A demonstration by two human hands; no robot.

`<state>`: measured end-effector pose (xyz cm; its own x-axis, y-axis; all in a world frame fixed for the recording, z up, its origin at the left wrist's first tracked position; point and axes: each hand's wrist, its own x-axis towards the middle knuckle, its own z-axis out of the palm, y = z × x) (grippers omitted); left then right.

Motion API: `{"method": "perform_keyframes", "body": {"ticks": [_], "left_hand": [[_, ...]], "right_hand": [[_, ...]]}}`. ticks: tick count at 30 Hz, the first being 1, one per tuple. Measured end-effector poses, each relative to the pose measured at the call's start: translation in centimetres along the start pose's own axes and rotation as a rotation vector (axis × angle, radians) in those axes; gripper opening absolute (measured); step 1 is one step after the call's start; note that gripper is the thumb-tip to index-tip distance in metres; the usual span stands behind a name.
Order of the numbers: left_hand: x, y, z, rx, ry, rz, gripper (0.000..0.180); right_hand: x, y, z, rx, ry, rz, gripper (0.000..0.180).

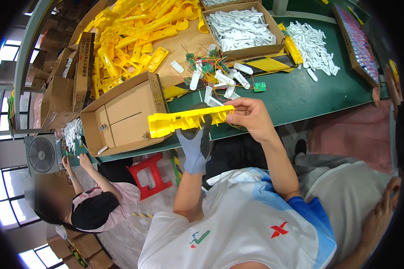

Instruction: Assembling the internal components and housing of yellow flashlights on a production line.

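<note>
The person holds a long yellow plastic casing [175,122] in front of the chest, roughly level, above the near edge of a green table [296,96]. Its ribbed, open side shows, and its broader end points left. The left hand [194,142], in a grey-blue glove with dark finger parts, supports the casing from below near its middle; its grip is clamped around the piece, with one dark finger or thumb lying across the ribbed side. The bare right hand [251,117] has its grip closed on the narrower right end, thumb and fingers pinching it.

Just beyond the casing lies a tangle of wired circuit boards [207,67] mixed with white plastic pieces; a single green board [259,87] lies at its right. To the left, a shallow cardboard box [130,114] with a few small parts inside sits at the table's edge. Behind it is a big heap of yellow parts [134,36]. Farther back, a carton [256,50] is full of white pieces, with a loose white pile [309,49] to its right on the table. At lower left, near a red stool [150,177], a co-worker [98,197] sits with both hands over small parts.
</note>
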<state>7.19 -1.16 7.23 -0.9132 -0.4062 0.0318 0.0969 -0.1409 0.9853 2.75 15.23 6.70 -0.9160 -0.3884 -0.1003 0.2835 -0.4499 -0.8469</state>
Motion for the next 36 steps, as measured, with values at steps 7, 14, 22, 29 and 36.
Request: {"method": "perform_keyframes", "body": {"ticks": [7, 14, 22, 29, 36], "left_hand": [[0.1, -1.8, 0.7, -0.116, 0.126, 0.085, 0.03], [0.7, -3.6, -0.4, 0.59, 0.17, 0.283, 0.072], [6.5, 2.5, 0.8, 0.419, 0.041, 0.451, 0.07], [6.0, 2.2, 0.5, 0.335, -0.014, 0.353, 0.071], [4.7, 2.5, -0.7, 0.682, -0.594, 0.552, 0.044]], "right_hand": [[0.1, 1.4, 1.1, -0.179, 0.131, -0.106, 0.03], [-0.1, 2.4, 0.3, -0.619, 0.232, -0.096, 0.02], [-2.4, -0.6, -1.2, -0.316, 0.012, -0.208, 0.009], [-1.8, -0.7, -0.7, 0.044, 0.071, 0.055, 0.013], [1.2, -1.0, 0.3, -0.006, 0.165, 0.082, 0.02]]}}
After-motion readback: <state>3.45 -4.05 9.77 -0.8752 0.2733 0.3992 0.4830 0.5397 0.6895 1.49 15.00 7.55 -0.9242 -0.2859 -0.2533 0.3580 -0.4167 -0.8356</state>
